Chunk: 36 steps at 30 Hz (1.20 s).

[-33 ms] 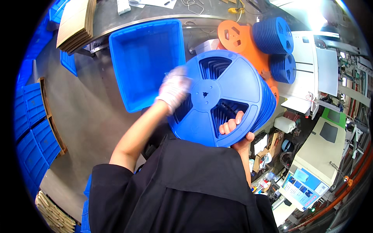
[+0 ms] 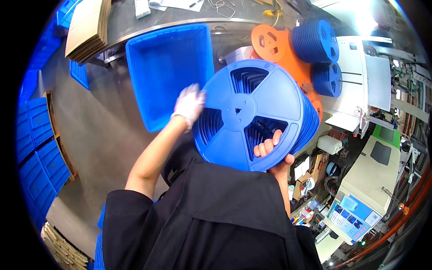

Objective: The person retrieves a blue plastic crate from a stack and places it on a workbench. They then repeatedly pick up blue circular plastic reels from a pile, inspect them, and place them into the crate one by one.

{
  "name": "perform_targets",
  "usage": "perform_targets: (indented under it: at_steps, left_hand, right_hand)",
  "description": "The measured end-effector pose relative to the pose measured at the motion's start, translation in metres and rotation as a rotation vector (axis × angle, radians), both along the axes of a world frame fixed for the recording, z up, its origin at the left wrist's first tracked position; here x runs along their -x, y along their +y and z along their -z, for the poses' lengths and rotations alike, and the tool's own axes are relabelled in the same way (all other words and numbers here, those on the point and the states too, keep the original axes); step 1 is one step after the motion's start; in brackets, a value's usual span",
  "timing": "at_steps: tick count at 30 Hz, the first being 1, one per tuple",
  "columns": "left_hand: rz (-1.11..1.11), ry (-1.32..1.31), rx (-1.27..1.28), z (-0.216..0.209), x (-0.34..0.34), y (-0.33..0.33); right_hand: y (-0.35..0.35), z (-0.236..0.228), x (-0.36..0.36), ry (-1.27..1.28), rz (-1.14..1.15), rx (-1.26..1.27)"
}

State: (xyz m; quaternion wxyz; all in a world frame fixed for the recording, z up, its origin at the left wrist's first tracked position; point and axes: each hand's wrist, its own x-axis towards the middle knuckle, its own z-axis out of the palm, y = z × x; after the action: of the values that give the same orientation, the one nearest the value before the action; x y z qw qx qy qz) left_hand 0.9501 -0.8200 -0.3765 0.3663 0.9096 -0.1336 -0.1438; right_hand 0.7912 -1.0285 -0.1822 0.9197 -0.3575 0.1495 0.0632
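A stack of blue plastic reels [image 2: 276,96] stands in front of my chest, its round face with cut-out windows turned up toward me. My right hand [image 2: 272,146], bare, grips the lower right rim, with fingers curled through one window and the thumb outside. My left hand [image 2: 189,107], in a white glove, is at the left edge of the top reel. Motion smears its fingers, and whether they touch the rim is unclear. Just beyond that hand is a blue plastic bin [image 2: 168,72] with nothing visible inside.
Orange reels [image 2: 270,42] lie beyond the stack, beside two smaller stacks of dark blue reels [image 2: 315,42]. A metal table [image 2: 180,17] runs along the far side, with cardboard sheets [image 2: 87,27] at its left. Blue crates [image 2: 38,135] line the left; a beige machine [image 2: 366,171] stands right.
My left hand has moved left from over the reel's face to its left edge, uncovering the left window. My right hand keeps its grip, and the reels stay nearly in place.
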Motion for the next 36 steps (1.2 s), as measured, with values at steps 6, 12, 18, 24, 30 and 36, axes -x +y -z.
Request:
perform_targets:
  at_steps: [6, 12, 18, 24, 30, 36]
  left_hand:
    - [-0.134, 0.823, 0.764, 0.018, 0.038, 0.044]
    - [-0.404, 1.171, 1.248, -0.039, 0.045, 0.024]
    - [-0.59, 0.738, 1.343, -0.093, 0.017, 0.052]
    - [-0.431, 0.559, 1.812, -0.13, -0.029, 0.152]
    - [-0.676, 0.616, 1.636, -0.132, -0.05, 0.207]
    - [-0.874, 0.416, 1.14, -0.119, -0.044, 0.184]
  right_hand:
    - [-0.004, 0.001, 0.001, -0.022, 0.042, 0.005]
    - [-0.008, 0.005, 0.002, -0.04, 0.022, -0.021]
    - [-0.001, -0.007, 0.001, 0.173, 0.174, 0.158]
    - [-0.008, 0.01, 0.0, 0.013, 0.208, 0.002]
    - [-0.021, 0.016, 0.022, -0.192, 0.209, -0.229]
    - [-0.032, 0.022, 0.02, -0.323, 0.073, -0.25]
